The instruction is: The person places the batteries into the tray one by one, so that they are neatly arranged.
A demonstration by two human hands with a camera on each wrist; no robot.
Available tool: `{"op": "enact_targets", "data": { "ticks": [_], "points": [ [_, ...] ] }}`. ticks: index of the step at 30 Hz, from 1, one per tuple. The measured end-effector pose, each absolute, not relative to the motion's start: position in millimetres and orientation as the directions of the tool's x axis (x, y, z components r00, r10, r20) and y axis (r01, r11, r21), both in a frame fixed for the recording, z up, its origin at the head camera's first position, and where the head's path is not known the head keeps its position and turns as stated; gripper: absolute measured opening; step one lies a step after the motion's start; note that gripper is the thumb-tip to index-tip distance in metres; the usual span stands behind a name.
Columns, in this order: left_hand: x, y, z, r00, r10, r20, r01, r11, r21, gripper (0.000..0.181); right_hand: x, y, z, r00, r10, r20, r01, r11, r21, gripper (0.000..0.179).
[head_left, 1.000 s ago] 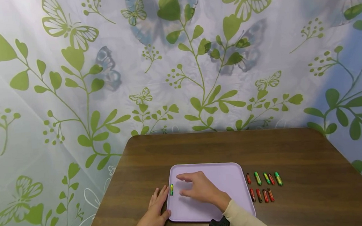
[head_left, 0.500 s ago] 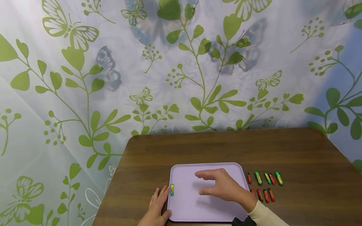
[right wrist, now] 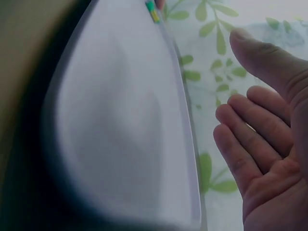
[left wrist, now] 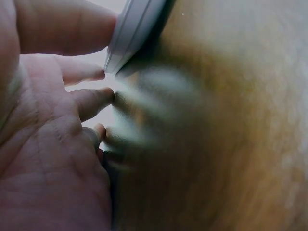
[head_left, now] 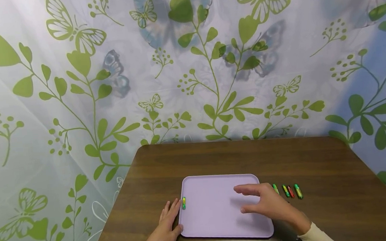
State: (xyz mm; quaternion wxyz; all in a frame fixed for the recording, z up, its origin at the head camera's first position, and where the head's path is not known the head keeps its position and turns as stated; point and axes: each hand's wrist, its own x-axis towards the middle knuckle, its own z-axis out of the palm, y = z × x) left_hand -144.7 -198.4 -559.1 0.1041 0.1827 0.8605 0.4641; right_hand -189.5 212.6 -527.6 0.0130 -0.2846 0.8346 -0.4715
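A pale purple tray [head_left: 217, 223] lies on the wooden table, with one green-and-yellow battery [head_left: 184, 203] upright along its left inner edge. My left hand [head_left: 163, 229] rests at the tray's left side, fingers extended; in the left wrist view its thumb and fingertips touch the tray's rim [left wrist: 132, 36]. Above the tray's right part hovers my right hand [head_left: 269, 203], thumb and fingers apart with nothing between them. Right of the tray lie green batteries [head_left: 298, 191] and a red battery [head_left: 290, 191]; my right hand hides others there.
The brown wooden table [head_left: 236, 156] reaches back to a hanging curtain [head_left: 191, 98] printed with green leaves and butterflies. In the right wrist view the tray's wall [right wrist: 192, 159] runs beside my right hand.
My right hand has moved rightward across the tray, away from the battery at its left edge, and now covers several batteries on the right. My left hand has stayed in place.
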Motion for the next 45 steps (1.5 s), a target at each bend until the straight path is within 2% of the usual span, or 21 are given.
{"op": "enact_targets", "data": {
  "ticks": [12, 20, 23, 34, 42, 45],
  "points": [
    [-138.0, -195.8, -561.9, -0.917, 0.395, -0.045, 0.189, 0.533, 0.825, 0.08, -157.9, 291.8, -536.5, -0.858, -0.404, 0.316, -0.494, 0.485, -0.721, 0.055],
    [-136.2, -195.9, -571.6, -0.913, 0.408, 0.019, 0.233, 0.482, 0.844, 0.078, -143.6, 333.5, -537.1, -0.906, -0.37, 0.208, -0.403, 0.596, -0.694, 0.057],
    [-135.2, -195.6, -569.2, -0.915, 0.403, -0.005, 0.211, 0.489, 0.846, 0.079, -142.4, 344.5, -538.5, -0.908, -0.368, 0.2, -0.397, 0.608, -0.687, 0.057],
    [-135.9, -195.6, -561.0, -0.921, 0.386, -0.05, 0.181, 0.54, 0.822, 0.08, -142.8, 359.1, -545.3, -0.914, -0.379, 0.148, -0.375, 0.644, -0.667, 0.058],
    [-145.6, -199.4, -572.7, -0.904, 0.418, 0.09, 0.288, 0.442, 0.849, 0.078, -147.8, 355.0, -548.9, -0.934, -0.334, 0.126, -0.34, 0.728, -0.595, 0.059],
    [-147.1, -198.8, -570.4, -0.902, 0.424, 0.082, 0.285, 0.442, 0.851, 0.078, -150.1, 354.0, -551.2, -0.942, -0.314, 0.117, -0.322, 0.753, -0.574, 0.058]
  ]
}}
